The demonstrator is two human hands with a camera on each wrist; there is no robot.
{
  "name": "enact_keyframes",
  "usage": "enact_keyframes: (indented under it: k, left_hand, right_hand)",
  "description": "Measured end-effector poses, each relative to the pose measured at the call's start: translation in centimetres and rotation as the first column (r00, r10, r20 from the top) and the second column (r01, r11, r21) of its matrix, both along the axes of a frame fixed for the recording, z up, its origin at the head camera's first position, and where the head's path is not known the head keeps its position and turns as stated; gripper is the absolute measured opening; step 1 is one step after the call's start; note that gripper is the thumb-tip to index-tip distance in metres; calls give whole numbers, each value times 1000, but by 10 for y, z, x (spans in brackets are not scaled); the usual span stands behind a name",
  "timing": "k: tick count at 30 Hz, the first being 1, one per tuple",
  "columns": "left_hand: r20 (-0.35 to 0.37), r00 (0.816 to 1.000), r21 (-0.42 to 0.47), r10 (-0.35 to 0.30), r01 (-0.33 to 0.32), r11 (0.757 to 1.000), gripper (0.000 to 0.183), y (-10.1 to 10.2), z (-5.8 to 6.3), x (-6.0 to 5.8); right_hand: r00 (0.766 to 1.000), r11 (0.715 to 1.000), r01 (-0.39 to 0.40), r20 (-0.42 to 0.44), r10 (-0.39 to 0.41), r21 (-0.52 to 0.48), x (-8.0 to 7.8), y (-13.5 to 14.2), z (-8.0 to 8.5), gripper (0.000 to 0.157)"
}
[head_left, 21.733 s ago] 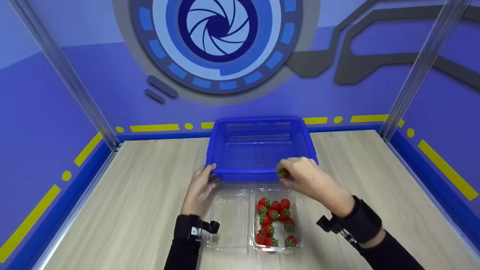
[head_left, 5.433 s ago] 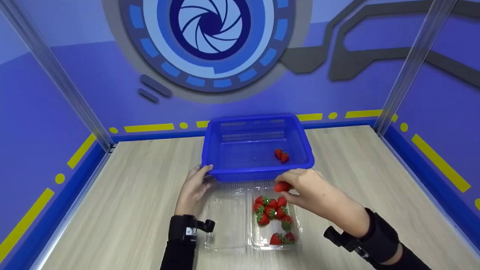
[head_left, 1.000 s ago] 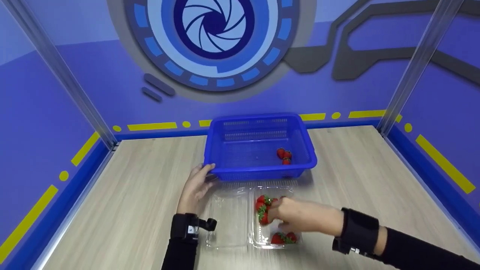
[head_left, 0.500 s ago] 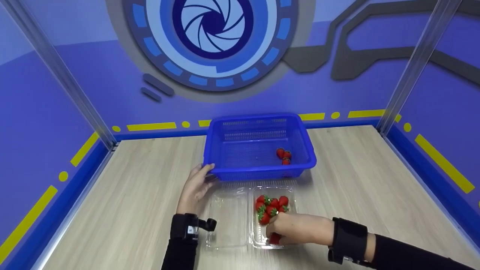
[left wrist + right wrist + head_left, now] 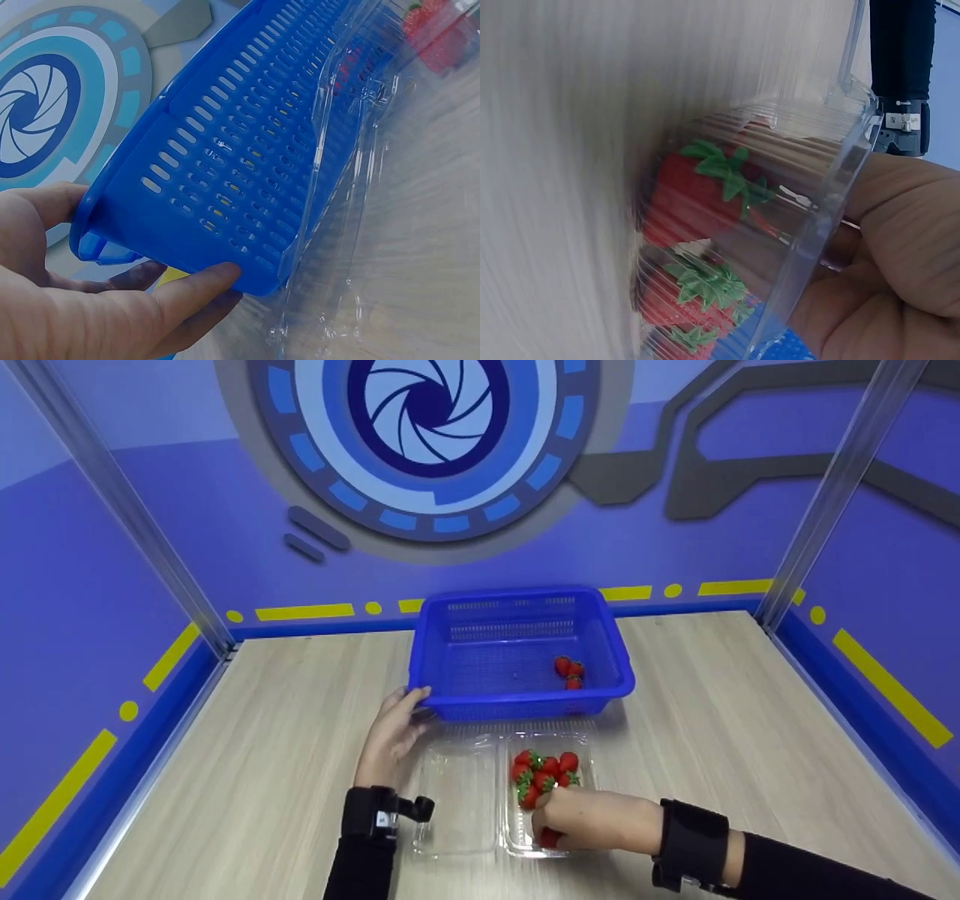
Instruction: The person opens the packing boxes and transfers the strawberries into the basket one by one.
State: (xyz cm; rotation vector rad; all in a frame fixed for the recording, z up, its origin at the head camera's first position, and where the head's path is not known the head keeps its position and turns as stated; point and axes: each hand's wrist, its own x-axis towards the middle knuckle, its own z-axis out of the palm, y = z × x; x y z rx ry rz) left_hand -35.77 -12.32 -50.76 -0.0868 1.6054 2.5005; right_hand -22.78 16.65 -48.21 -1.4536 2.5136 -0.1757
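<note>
My left hand (image 5: 390,739) grips the front left corner of the blue plastic basket (image 5: 517,701), thumb at the rim and other fingers against the perforated wall (image 5: 225,172). In the basket's right part lie several strawberries (image 5: 568,669). In front of it sits a clear plastic clamshell box, its lid (image 5: 457,810) folded out to the left. My right hand (image 5: 589,817) reaches over the side wall into the filled half, fingers curled round a strawberry (image 5: 550,838) near the front. Farther back in the box several strawberries (image 5: 546,772) cluster. Through the clear wall, the right wrist view shows a strawberry (image 5: 690,199) beside the fingers.
A wood-grain table (image 5: 300,720) spreads beneath everything. Blue printed panels (image 5: 225,525) close off its back and sides, with metal posts (image 5: 832,502) in the corners. Each wrist wears a black camera strap (image 5: 694,840).
Over the earlier frames strawberries have gone from the box into the basket, which was empty at first. In the last second my right hand moved toward the box's front; my left stayed on the basket.
</note>
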Motion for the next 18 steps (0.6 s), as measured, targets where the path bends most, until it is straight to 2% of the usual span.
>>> enact_keyframes:
  k: [8,18]
  left_hand:
    - [-13,1000,-5,-17,17,1000,57,-1,0,2]
    - [-13,1000,-3,-7,7,1000,54,1,1,1]
  right_hand:
    - [1000,1000,-3,-17,2,-27,1,0,0,17]
    - [998,999,31,48,-30,-16,-2,-2,0,15]
